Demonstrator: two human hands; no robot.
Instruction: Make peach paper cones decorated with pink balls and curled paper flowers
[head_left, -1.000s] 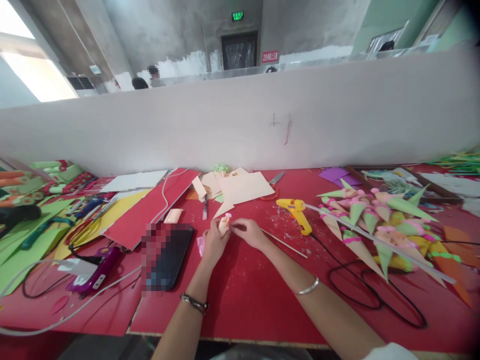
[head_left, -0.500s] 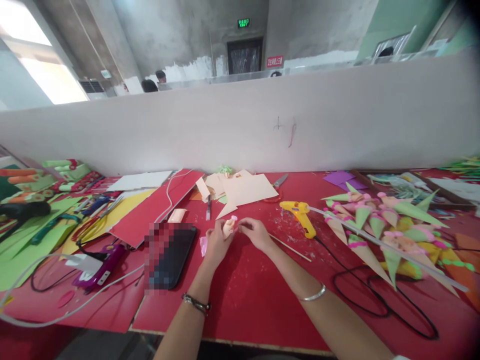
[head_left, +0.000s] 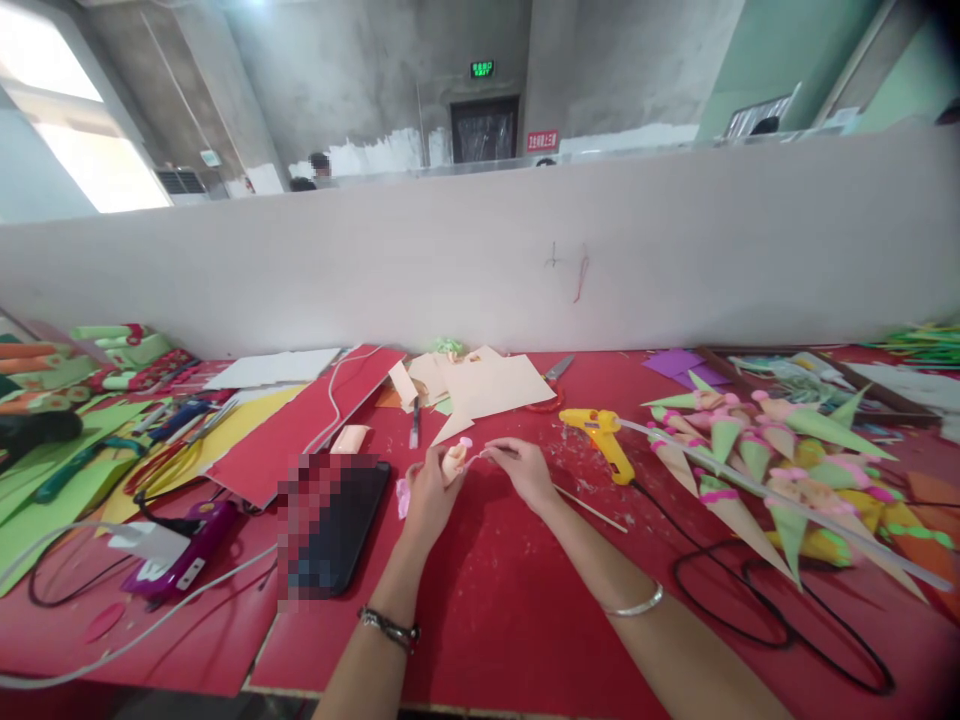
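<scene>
My left hand (head_left: 433, 500) is wrapped round a small peach-coloured craft piece (head_left: 453, 460) with a pink tip on top; its lower part is hidden by my fingers. Close on the right, my right hand (head_left: 525, 472) pinches the end of a thin pale pink strip (head_left: 477, 456), which runs across to the piece. A scrap of pink material (head_left: 403, 498) lies beside my left wrist. On the right stands a yellow glue gun (head_left: 602, 440) with a long glue stick (head_left: 787, 505) in its back. Between it and my right hand is a thin wooden stick (head_left: 591, 508).
Peach sheets (head_left: 499, 385), scissors (head_left: 555, 375) and a pen-like tool (head_left: 414, 425) lie ahead. A black phone (head_left: 345, 540) and purple power strip (head_left: 180, 555) are at left. Cone-shaped craft pieces (head_left: 750, 440) pile up at right beside a black cable (head_left: 750, 635). A grey partition (head_left: 420, 260) rises behind.
My right hand has drawn away to the right from the piece, and the pink strip now shows stretched between the hands. My left hand keeps its hold.
</scene>
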